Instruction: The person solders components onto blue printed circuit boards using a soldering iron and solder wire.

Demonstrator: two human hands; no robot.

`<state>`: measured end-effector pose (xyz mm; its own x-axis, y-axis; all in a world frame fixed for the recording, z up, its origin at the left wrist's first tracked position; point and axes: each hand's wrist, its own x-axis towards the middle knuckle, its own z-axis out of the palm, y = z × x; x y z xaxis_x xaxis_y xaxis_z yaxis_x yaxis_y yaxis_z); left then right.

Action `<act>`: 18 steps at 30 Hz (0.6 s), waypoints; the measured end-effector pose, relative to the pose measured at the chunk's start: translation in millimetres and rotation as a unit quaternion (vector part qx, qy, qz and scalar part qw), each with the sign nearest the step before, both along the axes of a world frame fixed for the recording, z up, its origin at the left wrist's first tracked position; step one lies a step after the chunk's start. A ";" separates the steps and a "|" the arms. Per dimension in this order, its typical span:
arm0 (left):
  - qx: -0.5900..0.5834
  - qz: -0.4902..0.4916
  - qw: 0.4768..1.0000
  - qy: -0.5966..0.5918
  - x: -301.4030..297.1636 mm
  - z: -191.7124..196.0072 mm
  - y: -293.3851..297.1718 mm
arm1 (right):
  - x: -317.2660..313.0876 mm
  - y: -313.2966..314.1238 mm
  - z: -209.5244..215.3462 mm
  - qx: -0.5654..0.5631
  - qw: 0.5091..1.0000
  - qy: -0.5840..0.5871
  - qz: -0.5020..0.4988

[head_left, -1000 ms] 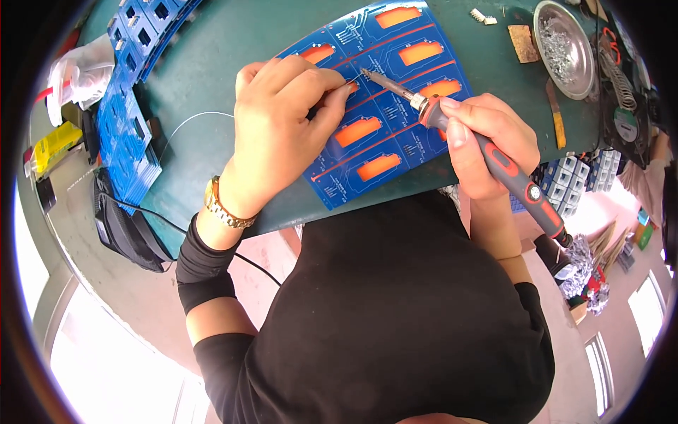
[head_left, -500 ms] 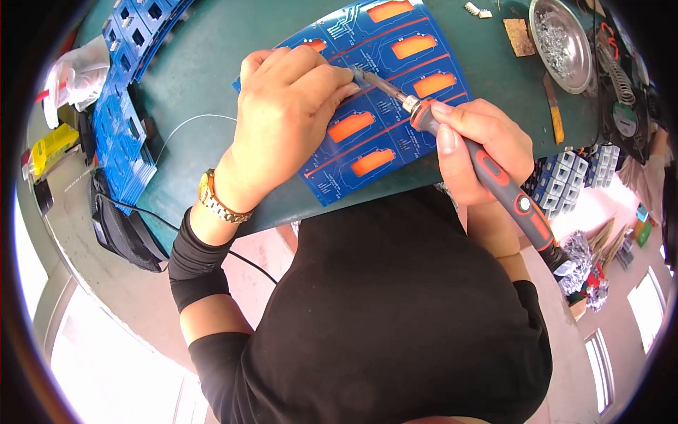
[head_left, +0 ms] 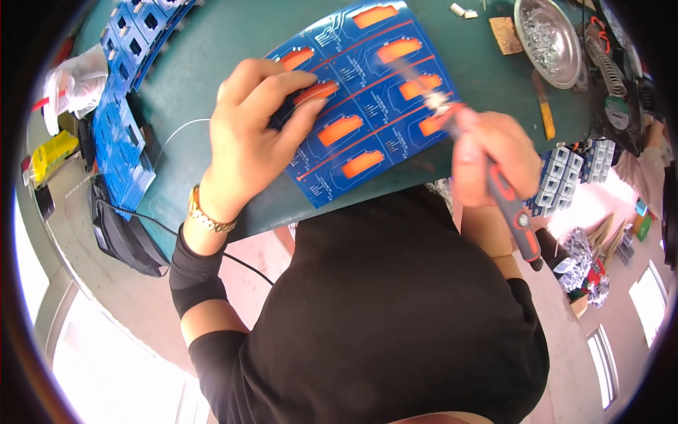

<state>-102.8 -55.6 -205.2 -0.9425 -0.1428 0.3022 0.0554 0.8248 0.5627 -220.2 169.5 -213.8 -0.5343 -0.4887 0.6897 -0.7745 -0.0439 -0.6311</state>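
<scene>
Right hand: your right hand is wrapped around the grey-and-red soldering iron, pen-fashion, both partly blurred

Iron tip: half a second ago it met the board beside your left fingertips; now the blurred metal tip has swung away to the right, among the orange rounded patches, and whether it touches anything you cannot tell

Left hand: your left hand has drawn back leftward, thumb and forefinger slightly parted over one orange patch

Wire: the thin silvery wire curves across and passes behind that hand; whether your fingers pinch it cannot be told

Blue board: the flat blue circuit board with red lines lies on the green worktop between your hands, and the spot where tip and fingers met is now uncovered

Meaning: that contact looks broken off, so I judge this a gap between touches of the iron, with the spot free for you to inspect

Farther out: a brown square pad, a round metal dish of silvery scraps and a yellow-handled blade sit right of the board
</scene>
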 end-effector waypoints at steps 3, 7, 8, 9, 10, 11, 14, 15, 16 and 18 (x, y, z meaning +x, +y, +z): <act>0.040 0.028 0.999 0.010 13.2 10.2 -14.5 | -20.2 34.9 -4.1 -0.127 0.985 -0.013 -0.115; -0.026 0.032 0.999 0.002 36.0 8.1 -24.3 | -54.4 84.3 18.8 -0.184 0.965 0.066 -0.175; -0.008 0.030 0.999 -0.003 36.4 5.8 -22.9 | -64.3 83.1 14.2 -0.177 0.954 0.026 -0.242; 0.009 0.029 0.999 -0.009 36.1 4.8 -21.9 | -76.4 78.5 7.6 -0.170 0.936 -0.015 -0.308; 0.010 0.033 0.999 -0.005 34.8 4.7 -22.3 | -81.7 67.6 9.4 -0.028 0.909 -0.089 -0.406; 0.015 0.024 1.000 -0.004 32.7 4.8 -22.6 | -90.8 68.3 -1.4 -0.072 0.909 -0.123 -0.392; -0.016 0.010 1.000 0.002 31.2 5.6 -22.1 | -68.8 64.2 2.6 -0.137 0.944 -0.097 -0.285; -0.051 0.000 0.999 0.005 30.8 6.1 -21.5 | -64.6 54.0 0.9 -0.138 0.945 -0.098 -0.281; -0.064 -0.009 0.998 0.017 28.2 8.0 -21.0 | -55.8 40.6 1.3 -0.137 0.955 -0.077 -0.252; -0.031 0.023 0.999 0.027 28.9 5.6 -21.0 | -49.3 19.7 -8.0 -0.112 0.978 -0.037 -0.172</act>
